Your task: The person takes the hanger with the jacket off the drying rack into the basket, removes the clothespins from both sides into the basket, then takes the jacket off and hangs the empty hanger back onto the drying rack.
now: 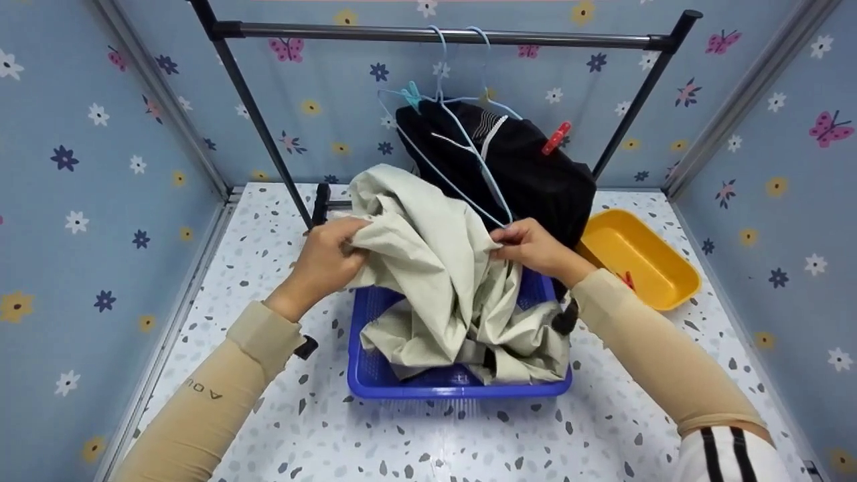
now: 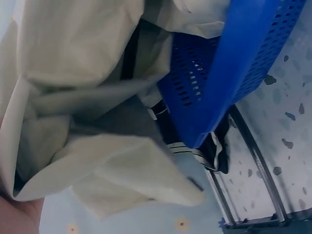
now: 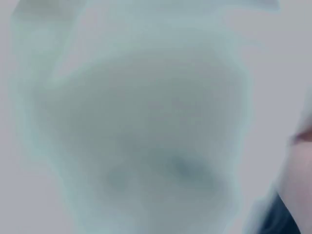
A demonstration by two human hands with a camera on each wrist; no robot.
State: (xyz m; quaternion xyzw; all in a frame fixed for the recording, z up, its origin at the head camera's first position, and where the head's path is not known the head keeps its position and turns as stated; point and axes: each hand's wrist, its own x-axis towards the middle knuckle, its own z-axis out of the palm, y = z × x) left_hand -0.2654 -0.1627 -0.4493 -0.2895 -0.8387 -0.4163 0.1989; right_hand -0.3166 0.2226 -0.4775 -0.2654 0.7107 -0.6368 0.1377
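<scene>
A pale beige garment (image 1: 428, 268) of crumpled fabric is held up over a blue plastic basket (image 1: 462, 391), and its lower part lies inside. My left hand (image 1: 331, 258) grips a fold at its left side. At its right edge my right hand (image 1: 532, 248) pinches the cloth between thumb and fingers, close to the lower bar of a light blue hanger (image 1: 492, 184). In the left wrist view the garment (image 2: 112, 165) hangs in loose folds beside the basket (image 2: 214, 87). The right wrist view is mostly blurred, with part of my right hand (image 3: 300, 180) at the edge.
A black garment (image 1: 542, 181) hangs behind, with a red clothespin (image 1: 556, 138) and a light blue clothespin (image 1: 412, 96) near it. The hangers hook on a dark metal rail (image 1: 335, 32). On the speckled floor at right stands a yellow tub (image 1: 679, 278) with something red inside.
</scene>
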